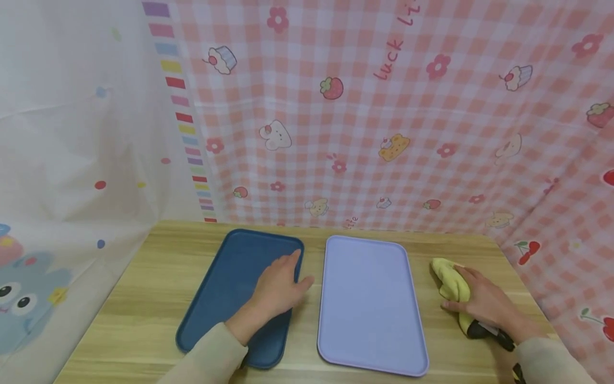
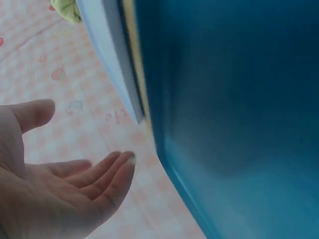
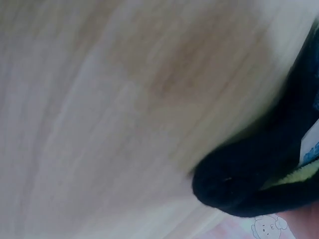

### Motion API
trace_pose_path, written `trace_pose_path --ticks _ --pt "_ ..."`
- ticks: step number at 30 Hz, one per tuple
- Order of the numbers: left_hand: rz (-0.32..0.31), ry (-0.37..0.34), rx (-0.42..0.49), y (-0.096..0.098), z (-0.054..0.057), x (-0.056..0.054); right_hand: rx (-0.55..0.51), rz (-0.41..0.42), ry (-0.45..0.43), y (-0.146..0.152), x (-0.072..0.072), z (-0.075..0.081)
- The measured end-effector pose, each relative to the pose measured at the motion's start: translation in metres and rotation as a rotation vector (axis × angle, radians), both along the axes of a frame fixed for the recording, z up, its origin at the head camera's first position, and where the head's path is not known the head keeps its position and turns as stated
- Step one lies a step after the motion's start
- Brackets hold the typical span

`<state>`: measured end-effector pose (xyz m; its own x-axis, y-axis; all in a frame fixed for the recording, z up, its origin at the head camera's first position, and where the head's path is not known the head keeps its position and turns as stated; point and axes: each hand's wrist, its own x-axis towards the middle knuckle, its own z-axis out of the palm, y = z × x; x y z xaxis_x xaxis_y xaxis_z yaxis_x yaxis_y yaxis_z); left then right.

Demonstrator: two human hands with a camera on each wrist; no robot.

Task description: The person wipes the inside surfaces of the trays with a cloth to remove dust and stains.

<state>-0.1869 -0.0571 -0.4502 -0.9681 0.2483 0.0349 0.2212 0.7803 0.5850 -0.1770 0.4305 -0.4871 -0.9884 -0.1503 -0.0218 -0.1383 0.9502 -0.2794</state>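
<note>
My left hand [image 1: 277, 285] hovers over the right side of a dark blue tray [image 1: 230, 277], its thumb spread away from the loosely straight fingers. It holds nothing; in the left wrist view its palm and fingers show beside the tray's edge. On the right, my right hand [image 1: 486, 301] grips a soft yellow-green cloth item [image 1: 451, 280], thumb on the near side and fingers over the far side. That item has a black fabric end [image 3: 239, 174] and a white label. Its exact kind cannot be told, and the hand covers part of it.
A light purple tray [image 1: 369, 304] lies between the blue tray and the cloth item. A small black and yellow thing [image 1: 518, 372] shows partly beside the right sleeve. Patterned cloth [image 1: 355, 122] hangs behind the wooden table [image 1: 139, 298] and at both sides.
</note>
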Motion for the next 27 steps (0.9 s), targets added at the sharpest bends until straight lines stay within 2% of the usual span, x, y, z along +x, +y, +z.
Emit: trace_pose_path --ticks 4,9,12,15,20,22,27 --pt "-0.006 -0.122 0.053 0.020 0.000 -0.002 -0.009 0.010 0.015 0.001 0.000 -0.004" --pt "0.039 -0.281 0.111 0.040 -0.002 -0.008 -0.017 0.024 0.034 0.001 0.001 -0.005" --pt "0.060 -0.336 0.133 0.050 -0.007 -0.011 -0.022 0.032 0.037 0.000 0.000 -0.005" --pt "0.065 -0.362 0.154 0.058 -0.012 -0.013 -0.032 0.043 0.046 -0.001 0.000 -0.006" --pt "0.041 -0.387 0.131 0.067 -0.021 -0.014 -0.046 0.048 0.060 -0.003 0.000 -0.007" --pt "0.024 -0.384 0.117 0.069 -0.022 -0.013 -0.049 0.048 0.062 -0.003 0.001 -0.007" --pt "0.009 -0.383 0.162 0.069 -0.020 -0.012 -0.060 0.046 0.061 -0.003 0.003 -0.004"
